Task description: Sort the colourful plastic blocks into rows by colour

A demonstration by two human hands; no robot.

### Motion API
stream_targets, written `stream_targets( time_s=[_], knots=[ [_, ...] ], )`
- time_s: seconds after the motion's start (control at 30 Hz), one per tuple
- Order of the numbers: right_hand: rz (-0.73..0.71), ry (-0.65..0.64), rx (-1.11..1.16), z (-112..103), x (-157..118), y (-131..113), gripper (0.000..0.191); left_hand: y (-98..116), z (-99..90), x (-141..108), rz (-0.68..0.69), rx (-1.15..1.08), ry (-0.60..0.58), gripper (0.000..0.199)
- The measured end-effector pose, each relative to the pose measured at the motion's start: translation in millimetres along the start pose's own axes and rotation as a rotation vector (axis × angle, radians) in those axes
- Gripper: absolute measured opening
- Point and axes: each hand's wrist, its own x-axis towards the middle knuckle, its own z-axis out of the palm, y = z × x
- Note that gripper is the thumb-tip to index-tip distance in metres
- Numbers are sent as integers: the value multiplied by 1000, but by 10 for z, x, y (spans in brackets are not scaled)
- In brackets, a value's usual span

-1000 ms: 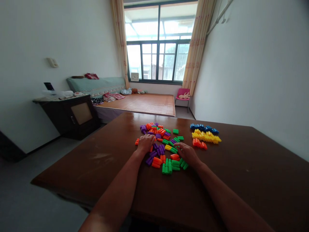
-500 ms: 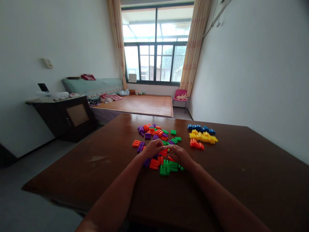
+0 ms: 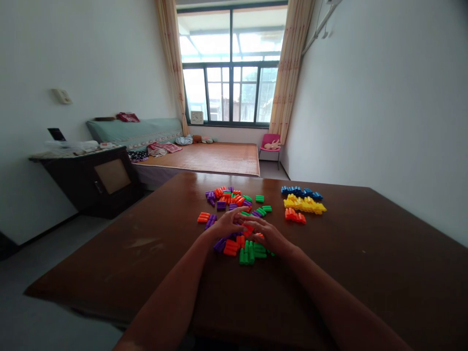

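My left hand [image 3: 227, 223] reaches over the near part of a pile of plastic blocks, fingers stretched out and apart. My right hand [image 3: 268, 236] faces it, its fingers extended leftward so the fingertips of both hands almost meet. Between them shows an orange block [image 3: 249, 228]; I cannot tell whether the fingers touch it. Just below lie a green block [image 3: 247, 253], an orange ribbed block [image 3: 231, 248] and a purple block [image 3: 220, 245]. More blocks are partly hidden by the hands. Beyond, purple, orange and green blocks [image 3: 234, 199] are heaped together.
On the right of the brown table [image 3: 146, 273] lie a row of blue blocks [image 3: 302, 193], a row of yellow blocks [image 3: 304, 204] and a shorter orange row [image 3: 295, 216]. A bed [image 3: 219, 158], a dark cabinet [image 3: 87, 183] and a pink chair [image 3: 269, 142] stand behind.
The fingers of both hands have spread and lengthened over the pile. My right fingertips have moved left, nearer my left hand. The view has turned slightly to the right.
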Motion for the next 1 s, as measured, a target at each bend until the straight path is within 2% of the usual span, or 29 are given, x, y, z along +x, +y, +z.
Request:
stream_targets(
  time_s=[0.1,0.2,0.27,0.37,0.43,0.5,0.6,0.7,0.83,0.9,1.0],
  knots=[
    [8,-32,-15,15,34,-60,37,24,19,-4,12,72,40,85],
    [61,32,-54,-107,25,51,40,54,-1,-7,22,140,102,76],
    [189,171,-110,-335,-60,257,41,80,-53,-8,23,168,184,67],
    [468,396,-161,-825,-354,704,41,119,-169,-12,41,195,340,58],
    [657,452,-141,-1118,-616,1002,46,133,-242,-21,58,202,429,55],
    [802,474,-120,-1293,-846,1229,47,138,-292,-34,60,208,486,53],
    [876,421,-56,-1316,-1018,1393,47,138,-323,-57,51,217,528,52],
    [836,368,-31,-1199,-1008,1419,46,131,-338,-73,50,203,553,51],
    [809,347,-104,-1119,-960,1407,43,98,-381,-78,37,177,576,52],
    [806,350,-141,-1134,-946,1388,48,76,-413,-75,22,175,590,53],
    [746,423,-272,-1157,-874,1290,55,55,-460,-68,25,172,614,55]
  ],
)
